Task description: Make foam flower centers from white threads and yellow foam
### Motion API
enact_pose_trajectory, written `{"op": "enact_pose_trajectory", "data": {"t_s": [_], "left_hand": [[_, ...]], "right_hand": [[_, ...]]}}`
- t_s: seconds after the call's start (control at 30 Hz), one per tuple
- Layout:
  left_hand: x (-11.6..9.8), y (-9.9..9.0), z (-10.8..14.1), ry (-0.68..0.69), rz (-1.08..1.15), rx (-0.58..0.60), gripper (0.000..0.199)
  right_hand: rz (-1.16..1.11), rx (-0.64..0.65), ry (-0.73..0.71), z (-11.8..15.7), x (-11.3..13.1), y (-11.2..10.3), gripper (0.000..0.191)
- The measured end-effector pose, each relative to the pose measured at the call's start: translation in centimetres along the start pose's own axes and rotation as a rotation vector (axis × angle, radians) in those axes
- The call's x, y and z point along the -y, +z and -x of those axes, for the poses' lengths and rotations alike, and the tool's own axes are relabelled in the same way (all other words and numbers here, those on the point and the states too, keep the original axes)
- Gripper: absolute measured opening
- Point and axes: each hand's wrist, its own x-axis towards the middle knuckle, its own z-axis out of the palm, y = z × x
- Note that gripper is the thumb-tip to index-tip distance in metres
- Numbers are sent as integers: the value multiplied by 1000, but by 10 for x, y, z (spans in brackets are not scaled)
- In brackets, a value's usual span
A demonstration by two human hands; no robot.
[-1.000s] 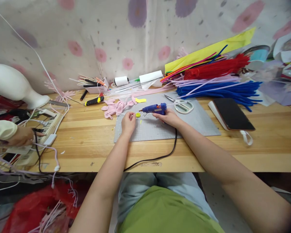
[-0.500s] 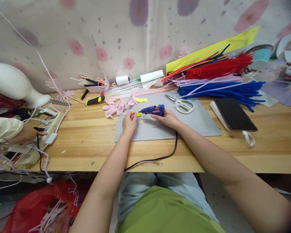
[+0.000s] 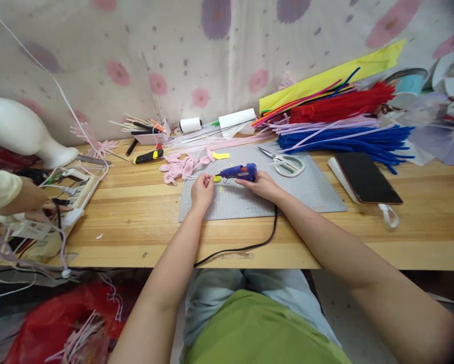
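Note:
My right hand (image 3: 263,186) is closed around a blue hot glue gun (image 3: 237,172), its nozzle pointing left. A black cord (image 3: 245,248) runs from it over the table's front edge. My left hand (image 3: 203,191) pinches a small yellow-green piece (image 3: 217,179) on a thin white stem, right at the nozzle tip. Both hands are above a grey cutting mat (image 3: 245,205). Pink fuzzy petal shapes (image 3: 181,168) lie to the left behind my left hand, beside a yellow strip (image 3: 221,156). Scissors (image 3: 287,166) rest on the mat behind the glue gun.
Bundles of blue pipe cleaners (image 3: 344,140) and red pipe cleaners (image 3: 340,105) lie at the back right, near a dark tablet (image 3: 366,178). A utility knife (image 3: 148,156) sits back left. At far left, another person's hands (image 3: 33,199) are at a power strip (image 3: 83,194) among cables.
My hands and the glue gun have stayed nearly still. At the left, the other person's hands and the cables at the power strip have shifted, and a second hand now shows there.

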Motion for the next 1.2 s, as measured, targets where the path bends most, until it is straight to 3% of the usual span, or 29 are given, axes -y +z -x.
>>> {"op": "enact_pose_trajectory", "data": {"t_s": [0.57, 0.93, 1.2], "left_hand": [[4, 1, -1, 16, -27, -1, 11], [2, 1, 0, 9, -43, -12, 10], [1, 1, -1, 16, -7, -17, 9]], "right_hand": [[4, -64, 55, 0, -1, -2, 47], [-15, 10, -43, 1, -1, 1, 47], [47, -41, 15, -1, -2, 0, 49]]}}
